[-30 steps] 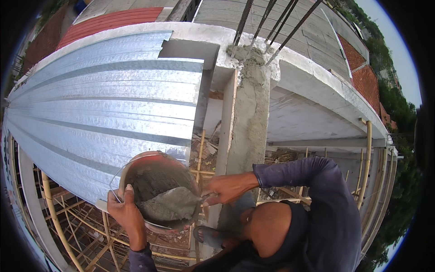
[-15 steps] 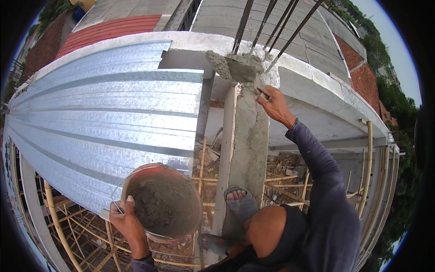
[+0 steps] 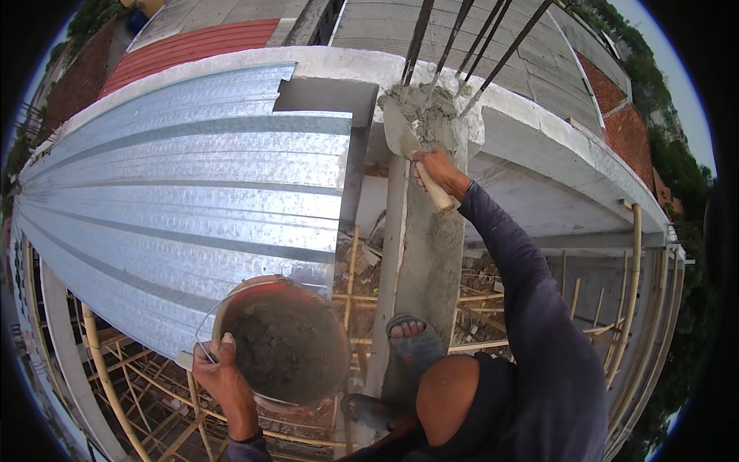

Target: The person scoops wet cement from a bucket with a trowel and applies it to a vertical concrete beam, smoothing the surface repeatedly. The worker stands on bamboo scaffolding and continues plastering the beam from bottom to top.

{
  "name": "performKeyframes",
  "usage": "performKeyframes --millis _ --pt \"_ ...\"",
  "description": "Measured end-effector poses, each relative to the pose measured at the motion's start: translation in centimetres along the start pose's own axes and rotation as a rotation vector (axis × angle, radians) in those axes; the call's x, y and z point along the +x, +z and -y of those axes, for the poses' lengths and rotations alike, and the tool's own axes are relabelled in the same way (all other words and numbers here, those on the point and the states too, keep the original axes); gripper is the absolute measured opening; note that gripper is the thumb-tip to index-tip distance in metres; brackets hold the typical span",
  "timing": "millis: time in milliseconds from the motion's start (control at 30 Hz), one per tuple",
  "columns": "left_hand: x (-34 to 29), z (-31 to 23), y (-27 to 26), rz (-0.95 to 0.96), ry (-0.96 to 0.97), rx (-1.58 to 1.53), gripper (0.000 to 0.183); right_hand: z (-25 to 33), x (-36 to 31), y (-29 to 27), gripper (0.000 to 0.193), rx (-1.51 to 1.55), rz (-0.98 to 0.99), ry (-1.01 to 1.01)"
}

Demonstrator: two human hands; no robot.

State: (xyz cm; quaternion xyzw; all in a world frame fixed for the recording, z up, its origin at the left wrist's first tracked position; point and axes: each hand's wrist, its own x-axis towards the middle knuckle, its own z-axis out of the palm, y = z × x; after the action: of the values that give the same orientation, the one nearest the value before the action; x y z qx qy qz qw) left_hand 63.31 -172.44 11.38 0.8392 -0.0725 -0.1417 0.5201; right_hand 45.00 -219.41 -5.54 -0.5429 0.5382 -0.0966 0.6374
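Note:
My right hand (image 3: pixel 439 172) grips the wooden handle of a trowel (image 3: pixel 399 131). Its mortar-smeared blade stands tilted along the left side of the beam's far end. Wet mortar (image 3: pixel 431 108) lies on top there, around the feet of the steel bars. At the lower left, my left hand (image 3: pixel 222 377) is closed on the rim and wire handle of a reddish bucket (image 3: pixel 339 350). Grey mortar (image 3: pixel 279 350) fills much of it. The concrete beam (image 3: pixel 431 254) runs from my feet toward the bars, its top coated in smooth grey mortar.
Several steel bars (image 3: pixel 462 46) rise at the beam's far end. Ribbed metal sheeting (image 3: pixel 231 177) covers the left side. My sandalled foot (image 3: pixel 414 339) rests on the narrow beam. Far below, bamboo poles (image 3: pixel 350 269) and rubble show on both sides. A white ledge (image 3: pixel 339 65) crosses behind.
The trowel has moved from across the mortar at the bars to the beam's left side, its blade turned and handle now visible. Less mortar overhangs on the left. The bucket stays held.

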Motion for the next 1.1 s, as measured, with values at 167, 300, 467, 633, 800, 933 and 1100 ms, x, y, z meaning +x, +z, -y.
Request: performKeyframes --millis 167,300,467,633,800,933,1100 --pt "-0.1 -0.3 0.3 0.009 0.003 0.041 0.034 3.9 7.0 -2.7 0.028 0.026 0.122 0.074" --pt "0.0 0.1 0.7 0.030 0.003 -0.015 0.034 1.9 10.3 -2.3 0.028 -0.009 0.134 0.043" --pt "0.2 0.3 0.6 0.037 -0.007 0.011 0.030 -0.5 9.0 -5.8 0.033 -0.968 0.237 -0.459" --pt "-0.1 0.4 -0.3 0.009 -0.031 -0.017 0.027 -1.4 3.3 -4.5 0.037 -0.552 0.141 -0.228" --pt "0.0 0.6 -0.6 0.006 -0.018 -0.008 0.025 -1.5 1.7 -6.6 0.035 -0.311 0.041 -0.162" --pt "-0.1 0.1 0.1 0.040 -0.002 -0.056 0.023 0.2 4.6 -8.6 0.033 -0.390 0.088 -0.199" --pt "-0.3 -0.2 0.1 0.037 -0.013 -0.027 0.022 -3.5 5.9 -9.8 0.033 -0.848 0.146 -0.381"
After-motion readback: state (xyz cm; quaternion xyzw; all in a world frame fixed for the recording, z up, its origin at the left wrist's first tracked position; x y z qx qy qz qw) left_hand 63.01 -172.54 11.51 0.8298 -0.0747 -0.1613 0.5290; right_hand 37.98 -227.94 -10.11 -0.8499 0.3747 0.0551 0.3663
